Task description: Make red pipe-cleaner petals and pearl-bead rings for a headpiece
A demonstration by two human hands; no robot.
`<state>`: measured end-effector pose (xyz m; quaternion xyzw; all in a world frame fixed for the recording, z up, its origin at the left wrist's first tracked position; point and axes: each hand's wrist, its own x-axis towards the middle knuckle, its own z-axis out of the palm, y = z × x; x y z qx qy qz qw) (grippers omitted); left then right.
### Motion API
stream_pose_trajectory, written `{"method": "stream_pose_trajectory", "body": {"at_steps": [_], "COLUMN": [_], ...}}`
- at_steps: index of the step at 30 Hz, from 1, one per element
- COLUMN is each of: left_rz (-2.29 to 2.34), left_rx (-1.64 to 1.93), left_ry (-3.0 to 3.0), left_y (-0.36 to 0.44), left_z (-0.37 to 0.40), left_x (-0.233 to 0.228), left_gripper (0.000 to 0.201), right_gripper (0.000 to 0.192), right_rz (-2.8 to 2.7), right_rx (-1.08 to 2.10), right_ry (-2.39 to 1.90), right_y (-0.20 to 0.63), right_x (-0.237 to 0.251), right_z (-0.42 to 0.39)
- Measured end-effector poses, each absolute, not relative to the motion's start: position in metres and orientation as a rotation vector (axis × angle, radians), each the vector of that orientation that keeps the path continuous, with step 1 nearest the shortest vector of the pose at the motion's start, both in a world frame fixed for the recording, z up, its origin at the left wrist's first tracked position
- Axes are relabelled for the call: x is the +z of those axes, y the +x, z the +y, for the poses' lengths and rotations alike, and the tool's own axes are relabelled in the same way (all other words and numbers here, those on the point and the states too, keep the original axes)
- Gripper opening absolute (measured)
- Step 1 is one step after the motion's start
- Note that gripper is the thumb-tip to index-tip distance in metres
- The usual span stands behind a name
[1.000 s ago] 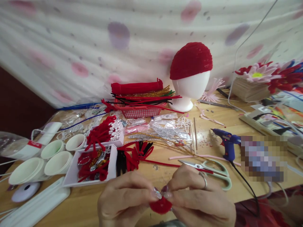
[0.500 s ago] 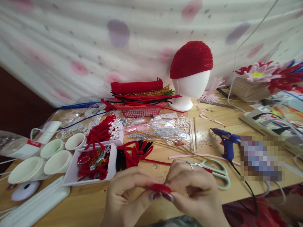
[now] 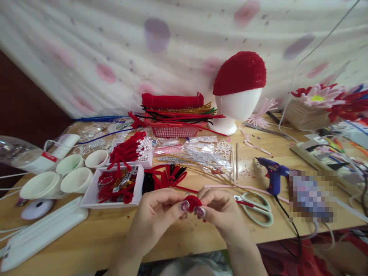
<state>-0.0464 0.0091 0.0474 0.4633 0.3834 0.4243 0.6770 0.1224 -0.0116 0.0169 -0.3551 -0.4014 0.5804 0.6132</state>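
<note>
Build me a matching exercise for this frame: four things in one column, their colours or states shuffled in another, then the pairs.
1. Small red piece
2. Scissors
3. Glue gun
4. Mannequin head

A. Mostly blue
B. White, topped by a red covering
C. Pinched between left hand and right hand
D. Pale green at the handles

Pairs: 1-C, 2-D, 3-A, 4-B

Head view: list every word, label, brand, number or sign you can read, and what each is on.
None can be read for certain.
Red label on the clear plastic container at left: pale marking, too blurred.
White tag among the plastic packets: dark mark, too small.
Held red piece: no lettering visible.
</note>
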Motion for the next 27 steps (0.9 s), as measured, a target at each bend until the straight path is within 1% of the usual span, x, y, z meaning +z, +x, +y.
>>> {"method": "stream_pose_trajectory", "body": {"at_steps": [6, 12, 17, 21, 24, 27], "left_rz": [0.949, 0.979, 0.950, 0.910, 0.855, 0.759], "left_rx": [0.959, 0.965, 0.989, 1.029, 1.074, 1.080], "left_ry": [1.040, 1.055, 1.073, 1.055, 1.058, 1.131], "left_y": [-0.051, -0.046, -0.042, -0.043, -0.046, -0.049], "left_z": [0.012, 0.010, 0.008, 0.008, 0.008, 0.009], "left_x": [0.044, 0.045, 0.042, 0.042, 0.041, 0.040], "left_gripper": [0.016, 0.008, 0.012, 0.013, 0.013, 0.008], "right_gripper": [0.015, 0.016, 0.015, 0.019, 0.024, 0.020], "right_rz": [-0.788, -0.791, -0.851, -0.912, -1.037, -1.111], "right_rx": [1.367, 1.358, 1.262, 1.194, 1.095, 0.953], "right_ry": [-0.893, -0.871, -0.862, -0.837, -0.835, -0.861], "right_y": [0.120, 0.118, 0.117, 0.116, 0.111, 0.106], "right_x": [0.009, 0.011, 0.015, 0.018, 0.018, 0.019], "right_z": [-0.011, -0.011, -0.011, -0.012, -0.019, -0.025]}}
